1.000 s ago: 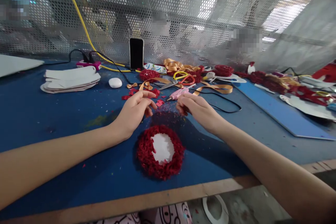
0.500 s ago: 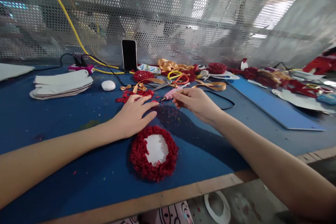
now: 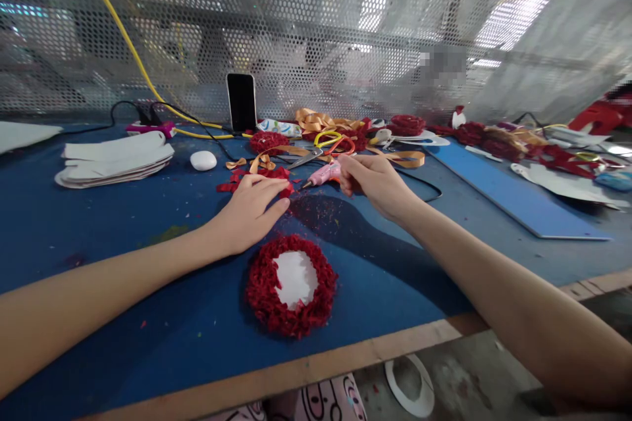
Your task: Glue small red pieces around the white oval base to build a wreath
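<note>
My left hand [image 3: 249, 214] lies palm down with its fingers stretched out and the thumb apart. Its fingertips rest on a small heap of cut red ribbon pieces [image 3: 230, 185]. Closed fingers of my right hand [image 3: 370, 184] are at the rear of a pink hot glue gun [image 3: 322, 175], whose nozzle points left toward the ribbon pieces; my fingers hide its back end. Nearer to me, a ring of ruffled red petals [image 3: 261, 296] sits around a white disc [image 3: 296, 279]. Scissors [image 3: 309, 156] with yellow and orange handles lie just behind the glue gun.
A stack of white cutouts [image 3: 116, 161] and a white rounded object [image 3: 203, 160] lie on the left. Behind stands a phone [image 3: 241, 103]. Gold ribbon [image 3: 320, 122] and red rosettes line the back. A blue board [image 3: 513, 191] lies right, before a perforated metal screen [image 3: 296, 26].
My right hand has moved back to the right along the glue gun, uncovering more of its pink body and an orange part. My left hand has shifted slightly left over the ribbon pieces.
</note>
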Demonstrator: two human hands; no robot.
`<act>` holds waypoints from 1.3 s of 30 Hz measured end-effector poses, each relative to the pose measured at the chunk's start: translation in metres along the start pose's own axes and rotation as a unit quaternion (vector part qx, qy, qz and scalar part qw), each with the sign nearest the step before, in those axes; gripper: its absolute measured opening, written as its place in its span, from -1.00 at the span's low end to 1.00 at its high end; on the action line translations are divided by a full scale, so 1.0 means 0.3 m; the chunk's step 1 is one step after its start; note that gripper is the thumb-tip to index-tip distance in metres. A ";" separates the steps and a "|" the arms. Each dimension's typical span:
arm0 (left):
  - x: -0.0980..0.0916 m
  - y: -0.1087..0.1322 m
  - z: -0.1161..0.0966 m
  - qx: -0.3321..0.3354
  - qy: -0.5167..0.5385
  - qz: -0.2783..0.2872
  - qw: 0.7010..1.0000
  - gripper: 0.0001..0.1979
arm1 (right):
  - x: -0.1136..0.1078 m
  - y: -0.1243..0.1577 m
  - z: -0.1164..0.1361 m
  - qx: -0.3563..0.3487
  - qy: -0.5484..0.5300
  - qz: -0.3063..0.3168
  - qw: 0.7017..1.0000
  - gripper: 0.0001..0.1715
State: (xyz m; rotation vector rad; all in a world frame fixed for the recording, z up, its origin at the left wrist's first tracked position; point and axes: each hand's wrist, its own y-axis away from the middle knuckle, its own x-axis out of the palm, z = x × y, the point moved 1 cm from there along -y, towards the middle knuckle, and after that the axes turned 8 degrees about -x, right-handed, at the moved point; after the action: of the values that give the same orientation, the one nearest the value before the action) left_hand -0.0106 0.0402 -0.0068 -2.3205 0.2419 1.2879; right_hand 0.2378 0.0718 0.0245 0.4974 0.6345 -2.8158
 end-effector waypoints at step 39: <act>-0.026 0.022 -0.027 0.124 0.036 -0.020 0.991 -0.80 | 0.078 0.062 0.019 -0.098 0.172 0.216 0.956 -0.76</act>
State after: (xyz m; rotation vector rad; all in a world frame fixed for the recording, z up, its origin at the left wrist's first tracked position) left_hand -0.0112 0.0300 0.0013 -2.1505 0.3576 1.0885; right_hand 0.2199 0.0496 0.0137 0.9662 0.7512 -2.2472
